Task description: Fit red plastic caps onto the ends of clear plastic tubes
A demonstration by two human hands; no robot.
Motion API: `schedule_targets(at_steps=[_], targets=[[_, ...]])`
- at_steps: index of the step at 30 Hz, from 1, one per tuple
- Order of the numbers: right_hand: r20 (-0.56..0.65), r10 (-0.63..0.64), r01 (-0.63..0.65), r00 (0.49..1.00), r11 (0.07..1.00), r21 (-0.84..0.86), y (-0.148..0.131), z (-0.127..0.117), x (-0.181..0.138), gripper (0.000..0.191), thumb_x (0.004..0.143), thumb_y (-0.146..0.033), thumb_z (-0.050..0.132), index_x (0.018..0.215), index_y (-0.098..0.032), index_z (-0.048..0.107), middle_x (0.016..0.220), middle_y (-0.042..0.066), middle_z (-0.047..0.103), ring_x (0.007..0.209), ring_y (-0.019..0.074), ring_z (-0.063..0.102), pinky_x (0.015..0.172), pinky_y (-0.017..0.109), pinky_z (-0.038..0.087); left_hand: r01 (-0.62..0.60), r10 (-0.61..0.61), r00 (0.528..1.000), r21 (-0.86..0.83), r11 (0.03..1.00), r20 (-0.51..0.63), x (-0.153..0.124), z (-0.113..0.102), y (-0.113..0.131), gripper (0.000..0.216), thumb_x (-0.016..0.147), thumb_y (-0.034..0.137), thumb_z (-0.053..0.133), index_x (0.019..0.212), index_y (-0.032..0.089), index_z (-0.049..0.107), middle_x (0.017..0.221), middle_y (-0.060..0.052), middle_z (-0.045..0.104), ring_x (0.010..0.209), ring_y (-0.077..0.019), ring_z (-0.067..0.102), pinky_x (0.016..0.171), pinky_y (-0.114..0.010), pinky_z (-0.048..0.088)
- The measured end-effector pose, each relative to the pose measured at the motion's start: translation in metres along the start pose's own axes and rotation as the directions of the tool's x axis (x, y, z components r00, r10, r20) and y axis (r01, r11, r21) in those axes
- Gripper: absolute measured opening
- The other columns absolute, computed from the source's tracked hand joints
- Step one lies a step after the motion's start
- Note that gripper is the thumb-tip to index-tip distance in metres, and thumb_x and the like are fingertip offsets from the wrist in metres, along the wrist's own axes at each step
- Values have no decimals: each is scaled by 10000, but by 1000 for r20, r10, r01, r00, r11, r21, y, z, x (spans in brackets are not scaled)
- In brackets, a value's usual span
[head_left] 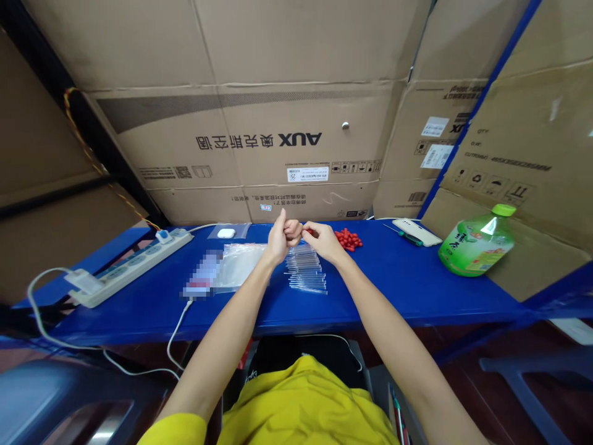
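Note:
My left hand (280,239) and my right hand (321,240) meet above the blue shelf (407,278), fingers pinched together. A small red cap (309,233) shows between the fingertips of my right hand. What my left hand pinches is too small to make out. Directly under my hands lies a row of several clear thin tubes (306,272). A small pile of red caps (348,239) sits just right of my right hand.
Clear plastic bags (241,262) and a blurred item lie left of the tubes. A white power strip (130,266) with cables sits at far left. A green bottle (477,244) lies on its side at right, near a white device (417,232). Cardboard boxes (259,142) wall the back.

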State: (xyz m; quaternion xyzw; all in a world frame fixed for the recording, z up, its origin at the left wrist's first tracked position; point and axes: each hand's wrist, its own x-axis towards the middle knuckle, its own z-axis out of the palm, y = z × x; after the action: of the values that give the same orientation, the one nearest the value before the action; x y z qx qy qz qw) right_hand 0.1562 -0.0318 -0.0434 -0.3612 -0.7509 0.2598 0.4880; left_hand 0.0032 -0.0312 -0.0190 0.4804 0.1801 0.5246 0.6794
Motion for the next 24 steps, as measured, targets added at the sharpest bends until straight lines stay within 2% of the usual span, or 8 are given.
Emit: schedule_targets(at_steps=[2,5,11,15,18,20,24], targets=[[15,4,-5,1000,996,87,3,1,1,215,838,-329,537,827,-162,672,769,-4,648,692,133,528,676,242,407,6,-6,1000,40,999,16,0,-1,-2,692,907,706,523,530,204,231,522,81,189,412,-36,158,419,-193,91],[28,17,-21,999,990,142,7,3,3,188,801,-296,538,802,-165,672,763,-1,658,707,140,551,705,252,432,18,-17,999,57,998,-30,1,-1,-7,687,911,701,517,531,203,237,519,79,185,408,-39,168,423,-190,90],[-22,18,-17,1000,997,70,7,6,5,191,761,-242,482,782,-182,662,729,-8,638,678,137,537,683,248,420,-56,58,989,23,998,-135,1,7,-17,688,925,684,506,528,202,217,494,80,167,377,-36,172,418,-194,96],[-88,22,-21,996,1000,16,3,5,4,181,781,-233,441,770,-197,619,697,-14,586,645,135,498,641,247,386,-48,19,979,-136,990,-204,-2,15,-13,668,957,672,451,554,210,185,502,84,149,366,-35,145,402,-204,114],[7,65,-65,998,992,110,0,0,2,195,879,-333,447,839,-207,591,694,-22,552,610,133,461,603,251,371,-63,9,977,-247,967,-212,-3,13,-3,640,984,627,430,575,212,165,508,86,145,363,-40,132,392,-213,129],[77,54,-63,996,991,117,-3,-4,1,271,935,-435,455,813,-213,550,684,-28,522,610,130,440,603,253,363,-91,36,978,-261,961,-205,-3,11,3,624,996,595,425,580,209,164,511,85,140,367,-46,117,390,-217,132],[36,-28,28,999,1000,-9,-6,-11,2,399,960,-517,472,708,-209,495,683,-21,500,670,137,442,647,259,350,-159,119,967,-166,973,-226,-4,16,2,634,996,612,407,568,208,171,517,78,130,387,-52,104,404,-225,117]])
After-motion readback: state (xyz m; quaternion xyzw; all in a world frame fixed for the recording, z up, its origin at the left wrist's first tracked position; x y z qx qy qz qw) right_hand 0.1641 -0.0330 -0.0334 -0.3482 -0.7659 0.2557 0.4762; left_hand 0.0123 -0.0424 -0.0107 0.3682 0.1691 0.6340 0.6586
